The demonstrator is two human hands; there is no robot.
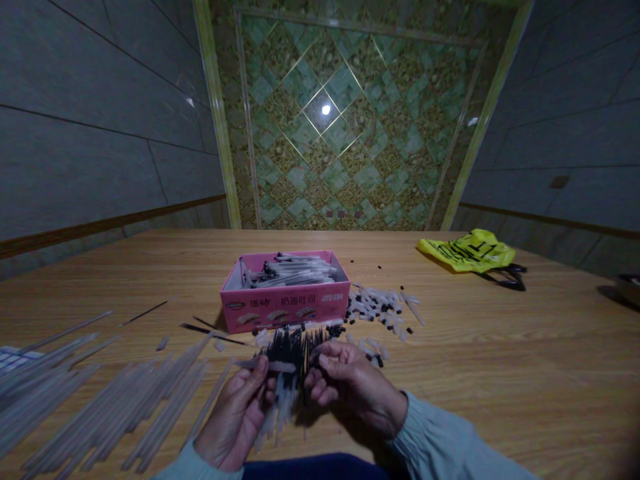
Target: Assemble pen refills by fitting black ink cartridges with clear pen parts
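Observation:
My left hand (240, 407) pinches a translucent whitish pen barrel (281, 367) between thumb and fingers; it lies nearly level, pointing right. Close by, my right hand (353, 381) has its thumb and fingertips pressed together. Whatever they grip, if anything, is too small and dark to make out. Between and behind the hands is a heap of thin black pen refills (287, 347), partly covered by them. Beyond it stands a pink box (285, 310) holding many pens with clear barrels and dark ends (300, 269).
Long translucent tubes (120, 407) lie in rows at the left. Small white and black caps (377, 307) are scattered right of the box. A yellow plastic bag (470, 252) and a dark-framed object (505, 275) lie at the back right of the wooden table (490, 373).

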